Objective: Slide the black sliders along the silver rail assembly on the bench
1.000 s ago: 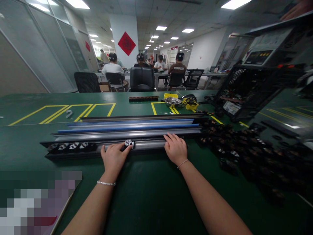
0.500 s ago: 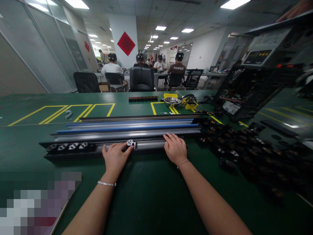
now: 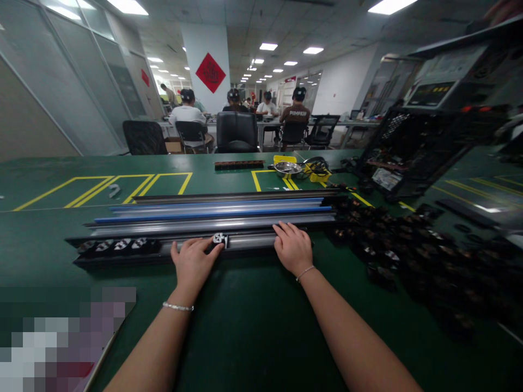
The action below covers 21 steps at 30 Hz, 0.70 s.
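A long dark channel rail (image 3: pixel 253 242) lies across the green table in front of me. My left hand (image 3: pixel 194 261) pinches a small black-and-white block (image 3: pixel 219 239) seated in the rail's groove, thumb at its near side. Farther left in the same groove sits a row of several similar black blocks (image 3: pixel 122 245) with shiny tops. My right hand (image 3: pixel 293 249) lies over the rail toward its right end, fingers stretched out across it and no object visible in them. What its thumb touches is hidden.
More rails, some with blue edges (image 3: pixel 212 219), lie parallel behind. A large heap of small black parts (image 3: pixel 408 256) spreads at the right. Beyond are a metal bowl (image 3: pixel 288 169), a yellow bin (image 3: pixel 318 174) and an open computer case (image 3: pixel 396 158). People sit at a far table.
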Motion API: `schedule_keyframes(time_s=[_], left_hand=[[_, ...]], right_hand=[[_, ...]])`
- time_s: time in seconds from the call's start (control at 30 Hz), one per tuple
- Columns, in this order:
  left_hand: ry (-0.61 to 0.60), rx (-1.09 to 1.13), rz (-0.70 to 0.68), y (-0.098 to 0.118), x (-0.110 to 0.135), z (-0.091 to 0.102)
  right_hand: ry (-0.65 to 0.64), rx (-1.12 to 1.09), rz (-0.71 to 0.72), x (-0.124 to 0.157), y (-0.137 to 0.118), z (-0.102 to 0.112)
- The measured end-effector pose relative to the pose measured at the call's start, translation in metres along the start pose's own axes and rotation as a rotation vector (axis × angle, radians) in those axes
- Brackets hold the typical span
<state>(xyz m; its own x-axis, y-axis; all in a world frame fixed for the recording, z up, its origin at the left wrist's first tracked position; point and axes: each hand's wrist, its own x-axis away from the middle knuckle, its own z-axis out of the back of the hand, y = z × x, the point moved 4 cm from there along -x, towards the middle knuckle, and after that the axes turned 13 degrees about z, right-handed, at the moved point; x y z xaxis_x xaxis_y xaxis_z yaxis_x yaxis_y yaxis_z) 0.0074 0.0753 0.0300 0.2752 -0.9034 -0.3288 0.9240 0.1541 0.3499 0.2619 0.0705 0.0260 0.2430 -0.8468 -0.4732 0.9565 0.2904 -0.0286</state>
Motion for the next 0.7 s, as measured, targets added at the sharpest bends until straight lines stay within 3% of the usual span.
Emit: schedule_keyframes(time_s=[0.7], left_hand=[[-0.005, 0.003, -0.061, -0.0001, -0.0003, -0.0032]], right_hand=[[0.002, 0.013, 0.006, -0.0004, 0.0011, -0.0008]])
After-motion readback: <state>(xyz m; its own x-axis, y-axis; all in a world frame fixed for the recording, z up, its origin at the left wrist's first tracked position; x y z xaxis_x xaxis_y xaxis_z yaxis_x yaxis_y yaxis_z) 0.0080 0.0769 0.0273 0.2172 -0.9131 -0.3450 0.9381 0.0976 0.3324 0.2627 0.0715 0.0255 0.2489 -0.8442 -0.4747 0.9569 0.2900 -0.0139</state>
